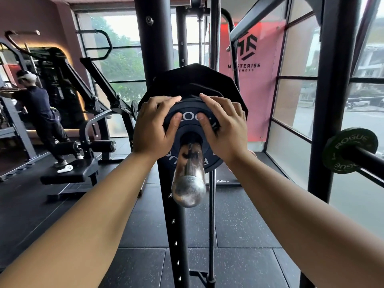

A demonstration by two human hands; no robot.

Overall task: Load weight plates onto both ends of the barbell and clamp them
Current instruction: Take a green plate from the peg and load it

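The small black Rogue plate [189, 123] is already threaded on the barbell sleeve [190, 177], close up against a bigger twelve-sided black plate [193, 80] that sits further in. The left hand [158, 125] and right hand [224, 129] grip it from either side, fingers laid over the upper rim and thumbs pressed on the lettered face. Whether the two plates touch all the way round is probably not decidable from here, since the hands cover the seam.

By my reading, this is the seating step on this end: the plate wants a last straight push along the sleeve until it meets the big one flat, with both hands pressing evenly so it does not cock on the steel. After that comes the clamp, and no clamp shows anywhere in view, so it would have to be fetched.

A good length of bare chrome sleeve sticks out towards the camera, so there is room for a collar. The rack upright [153, 48] stands just behind the plates, and a green Rogue plate [351, 149] on its peg [372, 161] is well off to the right.
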